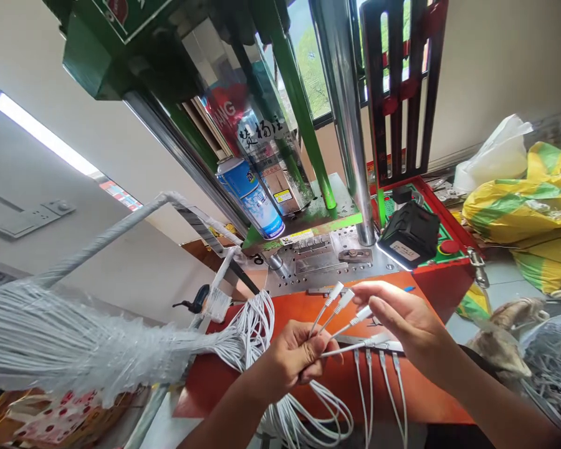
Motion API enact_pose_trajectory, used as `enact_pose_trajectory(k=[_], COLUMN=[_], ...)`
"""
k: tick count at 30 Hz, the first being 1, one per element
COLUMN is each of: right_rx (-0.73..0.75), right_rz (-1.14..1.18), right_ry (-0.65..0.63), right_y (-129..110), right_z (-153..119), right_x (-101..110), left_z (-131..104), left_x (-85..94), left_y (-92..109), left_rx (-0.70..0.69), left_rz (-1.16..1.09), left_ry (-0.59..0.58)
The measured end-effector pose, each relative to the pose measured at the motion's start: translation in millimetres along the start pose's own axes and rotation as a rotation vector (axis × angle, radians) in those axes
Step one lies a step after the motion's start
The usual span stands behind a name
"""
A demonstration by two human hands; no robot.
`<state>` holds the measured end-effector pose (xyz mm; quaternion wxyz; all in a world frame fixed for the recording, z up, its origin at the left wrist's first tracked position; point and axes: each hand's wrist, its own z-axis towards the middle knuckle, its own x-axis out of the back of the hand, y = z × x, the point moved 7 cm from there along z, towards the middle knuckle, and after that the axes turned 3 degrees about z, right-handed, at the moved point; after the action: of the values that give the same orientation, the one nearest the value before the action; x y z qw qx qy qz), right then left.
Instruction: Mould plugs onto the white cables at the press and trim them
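Several white cables with moulded plug ends [343,302] fan out from my left hand [299,355], which is closed around them just behind the plugs. My right hand [402,318] is beside the plug ends, with thumb and forefinger apart. One plug tip [363,313] lies close to the right thumb; whether they touch I cannot tell. Another plug [378,340] reaches below the right palm. On the orange-red work surface [421,399], a row of white cables [367,386] hangs from a bar-shaped holder. A looped bundle of white cable [303,415] hangs below my left hand.
A green press with a metal bed [303,265] stands ahead, holding a blue spray can [252,199]. On the right are a black box [411,232], a red emergency button [447,247] and yellow-green sacks [518,212]. A plastic-wrapped cable bundle [98,343] lies over a frame at left.
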<state>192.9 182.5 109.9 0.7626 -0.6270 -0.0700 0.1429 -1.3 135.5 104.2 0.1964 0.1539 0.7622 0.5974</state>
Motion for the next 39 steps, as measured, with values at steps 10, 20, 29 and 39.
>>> enact_pose_trajectory(k=[10,20,29,39], right_rx=[-0.026,-0.074,0.025,0.044], right_rz=[0.280,0.448,0.495,0.516], right_ry=[-0.015,-0.099,-0.084,-0.048], right_y=[14.2,54.7,37.0,35.0], right_z=[34.5,38.3,34.0,37.4], right_x=[-15.0,-25.5,-24.2,-20.8], left_z=[14.5,46.0,60.1,58.9], left_x=[21.1,52.6,57.3,61.9], left_y=[-12.6,-26.3,-17.0,-9.1], left_rx=[-0.039,-0.119,-0.126,-0.154], left_rz=[0.193,0.388,0.567,0.809], left_ry=[0.123,0.111,0.107,0.124])
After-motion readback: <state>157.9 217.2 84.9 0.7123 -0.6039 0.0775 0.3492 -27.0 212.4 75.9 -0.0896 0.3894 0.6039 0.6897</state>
